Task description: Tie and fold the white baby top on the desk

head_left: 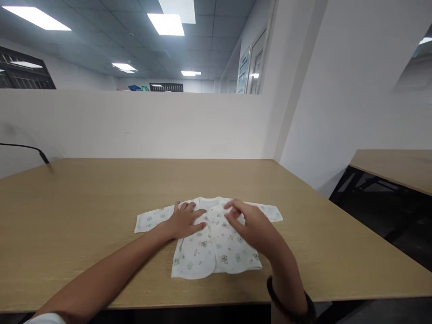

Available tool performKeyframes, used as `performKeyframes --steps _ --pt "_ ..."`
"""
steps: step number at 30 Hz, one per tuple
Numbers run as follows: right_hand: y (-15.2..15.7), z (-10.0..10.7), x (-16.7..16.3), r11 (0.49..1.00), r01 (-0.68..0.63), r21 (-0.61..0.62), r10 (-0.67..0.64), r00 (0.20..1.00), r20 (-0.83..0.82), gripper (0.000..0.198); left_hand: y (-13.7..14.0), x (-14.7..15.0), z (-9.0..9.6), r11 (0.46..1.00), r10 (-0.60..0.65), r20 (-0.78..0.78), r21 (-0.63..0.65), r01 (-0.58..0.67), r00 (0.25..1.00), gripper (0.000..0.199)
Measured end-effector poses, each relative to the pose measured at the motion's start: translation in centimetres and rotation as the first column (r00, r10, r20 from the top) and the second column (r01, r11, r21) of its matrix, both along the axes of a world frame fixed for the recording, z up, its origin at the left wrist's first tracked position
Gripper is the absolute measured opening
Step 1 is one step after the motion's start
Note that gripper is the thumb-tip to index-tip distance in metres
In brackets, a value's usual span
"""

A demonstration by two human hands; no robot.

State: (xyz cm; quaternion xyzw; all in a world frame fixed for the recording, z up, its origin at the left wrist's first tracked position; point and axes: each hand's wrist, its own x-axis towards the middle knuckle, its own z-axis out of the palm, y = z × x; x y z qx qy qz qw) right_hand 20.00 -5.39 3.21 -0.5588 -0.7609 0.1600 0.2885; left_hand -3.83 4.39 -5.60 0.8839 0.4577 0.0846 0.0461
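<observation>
- The right hand (pixel 251 222) is blurred; its contact with the shirt (pixel 215 240) beneath is unclear.
- The left hand (pixel 184 222) hides part of the shirt under it.
- A black cable (pixel 42 155), left of that hand, is cut off.

white jacket (pixel 218 238) printed in green and pink; tan tabletop (pixel 101 193).

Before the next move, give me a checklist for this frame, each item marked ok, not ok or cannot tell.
1. Shirt lying on the table: ok.
2. Both sleeves spread out sideways: ok.
3. Left hand laid on the shirt, fingers spread: ok.
4. Right hand touching the fabric: cannot tell; it is curled over the shirt, slightly blurred.
5. Front fastened: cannot tell.
6. Black cable apart from the shirt: ok.
</observation>
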Motion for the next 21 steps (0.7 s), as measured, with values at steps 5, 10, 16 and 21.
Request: performKeyframes --steps 5,10,16,21 --pt "10.3 -2.7 -2.0 0.983 -0.167 -0.078 0.177 0.975 0.134 0.036 1.3 -0.3 0.1 0.988 -0.103 -0.003 -0.116 0.102 0.995 0.059" --pt "13.9 -8.2 -2.3 0.939 -0.320 -0.129 0.323 0.947 0.001 0.023 2.7 -2.0 0.3 0.954 -0.213 -0.018 -0.220 0.204 0.977 0.068" --pt "13.5 -9.2 -2.2 0.952 -0.306 -0.016 0.300 0.941 -0.158 0.016 3.5 -2.4 -0.4 0.971 -0.179 0.123 -0.137 0.195 0.976 0.050" --pt "13.6 -10.0 -3.2 0.947 -0.315 0.060 0.320 0.930 -0.179 0.017 3.9 -0.1 -1.8 0.980 -0.197 0.343 0.060 0.188 0.919 0.031"
